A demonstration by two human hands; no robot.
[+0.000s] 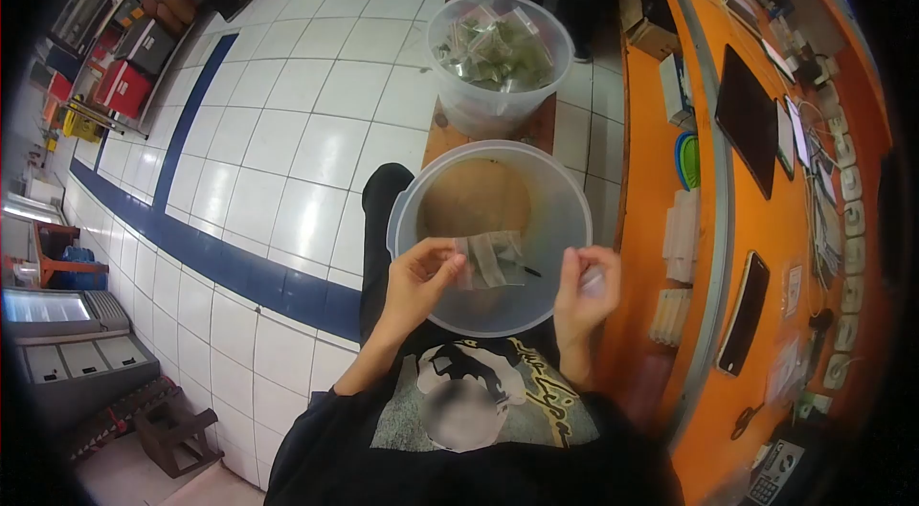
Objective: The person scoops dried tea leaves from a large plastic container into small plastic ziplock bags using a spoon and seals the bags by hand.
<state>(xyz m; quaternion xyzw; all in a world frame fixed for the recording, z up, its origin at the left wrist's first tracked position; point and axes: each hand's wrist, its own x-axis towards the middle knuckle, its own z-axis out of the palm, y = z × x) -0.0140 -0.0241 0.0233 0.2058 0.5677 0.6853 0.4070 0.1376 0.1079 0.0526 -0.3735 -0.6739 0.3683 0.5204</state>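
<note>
My left hand [426, 278] pinches the edge of a small clear plastic bag [491, 260] between thumb and fingers. Pale folded pieces show inside the bag. Beneath it is a translucent plastic tub [407, 219] between my legs, with a brownish round patch visible at its bottom. A short dark sliver lies by the bag's right edge; I cannot tell whether it is in the bag or in the tub. Over the tub's right rim, my right hand [584, 291] is closed, fingertips together, around something whitish and shiny that I cannot make out.
A second translucent tub [455, 104], heaped with small clear bags of green contents [503, 46], stands ahead on a wooden bench [445, 137]. To my right runs an orange counter [704, 334] with a phone [743, 313], a dark laptop [745, 118] and scissors [747, 420].
</note>
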